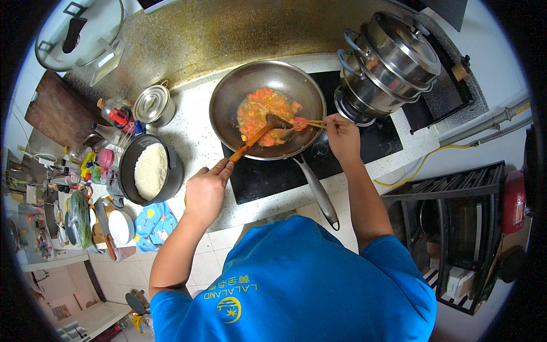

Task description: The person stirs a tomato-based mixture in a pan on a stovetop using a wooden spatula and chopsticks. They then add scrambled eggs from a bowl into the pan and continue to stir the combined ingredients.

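Note:
A large wok stands on the black cooktop, its metal handle pointing toward me. Inside lies a mass of chopped tomato in juice with small yellow bits. My left hand grips the handle of a wooden spatula, whose dark blade rests in the food. In my right hand is a pair of wooden chopsticks, reaching over the wok's right rim. Their tips meet a red piece of tomato just right of the spatula blade.
Right of the wok stands a stacked steel steamer. A dark pot of white rice, a lidded metal container and bottles stand to the left. Farther down-left are a knife, white bowl and blue patterned cloth. A black rack stands lower right.

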Action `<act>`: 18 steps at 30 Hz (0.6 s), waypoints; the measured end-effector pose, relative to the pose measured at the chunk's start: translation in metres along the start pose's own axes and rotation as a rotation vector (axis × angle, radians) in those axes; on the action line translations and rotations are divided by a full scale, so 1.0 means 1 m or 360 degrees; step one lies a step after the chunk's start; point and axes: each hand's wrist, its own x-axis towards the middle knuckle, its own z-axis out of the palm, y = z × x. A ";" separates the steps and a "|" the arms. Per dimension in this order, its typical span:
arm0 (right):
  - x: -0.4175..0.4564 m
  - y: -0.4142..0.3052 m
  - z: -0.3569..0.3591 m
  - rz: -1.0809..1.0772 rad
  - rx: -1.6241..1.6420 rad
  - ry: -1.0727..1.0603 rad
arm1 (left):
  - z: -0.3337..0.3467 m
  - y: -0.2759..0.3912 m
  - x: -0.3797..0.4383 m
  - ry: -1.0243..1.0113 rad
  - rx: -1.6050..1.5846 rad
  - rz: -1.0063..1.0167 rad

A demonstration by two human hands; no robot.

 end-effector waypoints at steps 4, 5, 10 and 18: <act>-0.002 -0.001 -0.001 -0.0164 -0.0059 0.0045 | -0.007 -0.005 -0.002 0.0026 0.0029 0.0063; -0.002 -0.003 -0.001 -0.0151 -0.0066 0.0034 | -0.006 -0.005 -0.001 0.0043 0.0025 0.0050; -0.004 -0.009 -0.003 -0.0028 0.0087 -0.0005 | 0.003 -0.001 0.007 -0.0024 0.0151 0.0139; -0.002 -0.008 0.000 -0.0104 0.0281 0.0023 | -0.002 -0.007 0.005 0.0055 0.0143 0.0174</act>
